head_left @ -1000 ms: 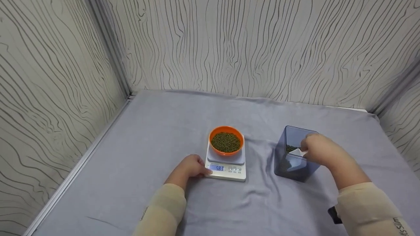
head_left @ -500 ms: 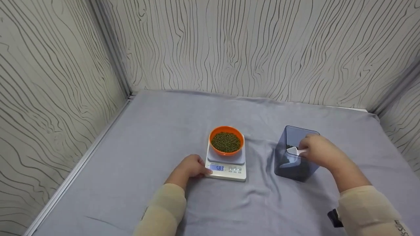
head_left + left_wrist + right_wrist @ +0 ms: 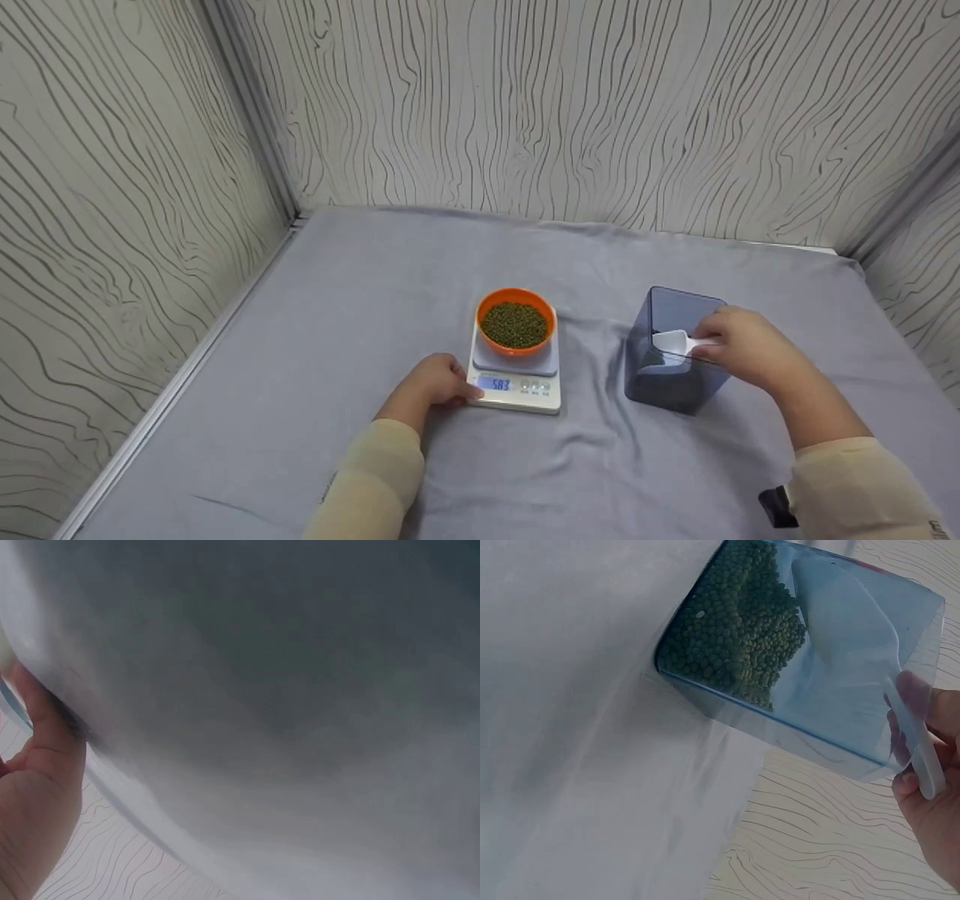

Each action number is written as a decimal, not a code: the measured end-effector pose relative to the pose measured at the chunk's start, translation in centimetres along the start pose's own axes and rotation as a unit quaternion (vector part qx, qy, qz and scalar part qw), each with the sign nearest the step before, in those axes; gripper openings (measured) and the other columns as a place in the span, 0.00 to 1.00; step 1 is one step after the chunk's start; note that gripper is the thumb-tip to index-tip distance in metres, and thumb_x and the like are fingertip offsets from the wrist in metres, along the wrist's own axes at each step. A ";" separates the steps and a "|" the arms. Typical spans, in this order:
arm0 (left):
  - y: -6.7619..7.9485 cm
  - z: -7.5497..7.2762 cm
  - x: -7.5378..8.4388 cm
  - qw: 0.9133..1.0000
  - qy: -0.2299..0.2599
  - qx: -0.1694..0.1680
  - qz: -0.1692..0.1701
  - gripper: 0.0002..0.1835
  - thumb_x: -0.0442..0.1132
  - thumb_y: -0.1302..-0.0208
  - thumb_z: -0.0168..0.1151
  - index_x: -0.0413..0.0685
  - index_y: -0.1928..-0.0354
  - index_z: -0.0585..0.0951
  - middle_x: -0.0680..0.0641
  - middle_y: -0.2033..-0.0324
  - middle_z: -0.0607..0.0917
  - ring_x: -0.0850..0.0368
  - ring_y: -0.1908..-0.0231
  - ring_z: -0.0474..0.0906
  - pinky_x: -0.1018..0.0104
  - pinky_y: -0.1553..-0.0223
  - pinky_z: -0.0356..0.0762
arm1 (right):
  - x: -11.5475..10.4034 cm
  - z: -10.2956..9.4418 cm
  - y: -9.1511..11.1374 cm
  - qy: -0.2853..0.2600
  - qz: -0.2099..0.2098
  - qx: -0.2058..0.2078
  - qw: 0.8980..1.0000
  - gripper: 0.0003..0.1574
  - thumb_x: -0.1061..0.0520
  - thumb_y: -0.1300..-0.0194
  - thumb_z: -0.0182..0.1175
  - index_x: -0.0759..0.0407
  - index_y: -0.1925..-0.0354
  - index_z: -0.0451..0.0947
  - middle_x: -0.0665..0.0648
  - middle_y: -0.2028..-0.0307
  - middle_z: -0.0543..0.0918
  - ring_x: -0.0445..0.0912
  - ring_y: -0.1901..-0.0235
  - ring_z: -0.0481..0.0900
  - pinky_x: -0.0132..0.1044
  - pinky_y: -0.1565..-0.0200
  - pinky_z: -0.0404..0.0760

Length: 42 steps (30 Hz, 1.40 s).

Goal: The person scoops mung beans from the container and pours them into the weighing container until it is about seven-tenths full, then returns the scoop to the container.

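An orange bowl (image 3: 517,351) of small green beans (image 3: 514,325) stands on a white kitchen scale (image 3: 517,402), whose lit display reads 583. My left hand (image 3: 441,379) holds the scale's front left corner, thumb on top of the edge. To the right, a translucent blue bin (image 3: 660,386) stands with more green beans (image 3: 735,630) low inside. Between thumb and fingers my right hand (image 3: 742,346) pinches the handle of a white scoop (image 3: 670,342) at the bin's rim. Through the clear wall, the right wrist view shows the scoop's bowl above the beans.
A grey cloth (image 3: 360,300) with wrinkles covers the table. Wood-grain patterned panels (image 3: 480,112) rise at the back and both sides. A small black object (image 3: 778,507) sits by the right sleeve. Mostly blurred cloth fills the left wrist view.
My right hand has drawn the scoop up and slightly right, from inside the bin to its rim. The left hand and the scale's reading stay the same.
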State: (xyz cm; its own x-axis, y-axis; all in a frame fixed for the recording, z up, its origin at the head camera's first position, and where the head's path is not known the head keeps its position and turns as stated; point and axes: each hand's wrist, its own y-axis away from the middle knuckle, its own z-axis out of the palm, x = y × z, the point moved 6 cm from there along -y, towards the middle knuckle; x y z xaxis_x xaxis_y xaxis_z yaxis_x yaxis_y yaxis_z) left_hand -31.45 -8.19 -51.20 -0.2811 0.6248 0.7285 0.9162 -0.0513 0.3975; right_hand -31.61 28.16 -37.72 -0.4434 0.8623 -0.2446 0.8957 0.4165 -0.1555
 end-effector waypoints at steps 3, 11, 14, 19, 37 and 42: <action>0.0 0.0 0.0 1.000 -0.001 0.000 0.002 0.17 0.42 0.57 0.73 0.44 0.73 0.72 0.49 0.79 0.74 0.57 0.76 0.70 0.68 0.75 0.68 | 0.3 -0.3 0.5 -0.009 0.011 0.014 1.000 0.04 0.62 0.51 0.67 0.61 0.75 0.80 0.52 0.76 0.75 0.45 0.73 0.70 0.41 0.70 0.70; 0.0 0.0 -0.1 1.000 -0.007 0.001 0.000 0.17 0.42 0.57 0.73 0.45 0.73 0.72 0.49 0.79 0.74 0.57 0.76 0.70 0.68 0.75 0.68 | 1.4 -0.8 1.7 -0.047 0.061 0.027 0.997 0.08 0.58 0.49 0.67 0.61 0.70 0.82 0.54 0.72 0.78 0.45 0.71 0.71 0.39 0.69 0.71; -0.1 0.0 -0.1 1.000 -0.007 0.000 0.000 0.17 0.42 0.57 0.73 0.45 0.73 0.72 0.49 0.79 0.74 0.57 0.75 0.70 0.68 0.75 0.68 | 1.7 -1.1 2.2 -0.058 0.071 0.038 0.995 0.10 0.57 0.50 0.67 0.61 0.68 0.82 0.54 0.71 0.78 0.44 0.71 0.71 0.36 0.70 0.71; -0.1 0.1 0.0 1.000 -0.011 0.001 0.002 0.17 0.42 0.57 0.73 0.45 0.73 0.73 0.49 0.78 0.74 0.57 0.75 0.70 0.67 0.74 0.68 | 2.1 -1.3 2.9 -0.067 0.078 0.060 0.993 0.11 0.55 0.49 0.68 0.59 0.67 0.83 0.55 0.68 0.80 0.40 0.69 0.71 0.33 0.69 0.72; -0.2 0.1 -0.3 1.000 -0.010 0.000 -0.005 0.17 0.42 0.56 0.73 0.45 0.72 0.73 0.49 0.79 0.75 0.57 0.76 0.71 0.67 0.74 0.69 | 3.8 -0.5 5.2 -0.123 0.126 0.137 0.975 0.13 0.51 0.45 0.65 0.59 0.64 0.82 0.55 0.65 0.79 0.29 0.69 0.67 0.21 0.69 0.68; -0.2 0.1 -0.3 1.000 -0.004 -0.001 -0.006 0.17 0.42 0.56 0.73 0.45 0.72 0.73 0.49 0.78 0.75 0.57 0.75 0.71 0.68 0.74 0.69 | 4.3 -0.1 5.7 -0.141 0.144 0.148 0.968 0.16 0.50 0.44 0.64 0.60 0.62 0.81 0.54 0.65 0.78 0.31 0.69 0.69 0.20 0.69 0.69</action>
State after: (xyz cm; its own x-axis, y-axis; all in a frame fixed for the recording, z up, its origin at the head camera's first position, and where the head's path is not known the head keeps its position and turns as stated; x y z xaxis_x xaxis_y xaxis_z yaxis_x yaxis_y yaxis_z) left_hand -31.56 -8.28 -51.56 -0.2895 0.6320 0.7189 0.9125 -0.0447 0.4067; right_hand -28.42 34.24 -39.53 -0.2051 0.8006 -0.5631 0.9537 0.0343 -0.2987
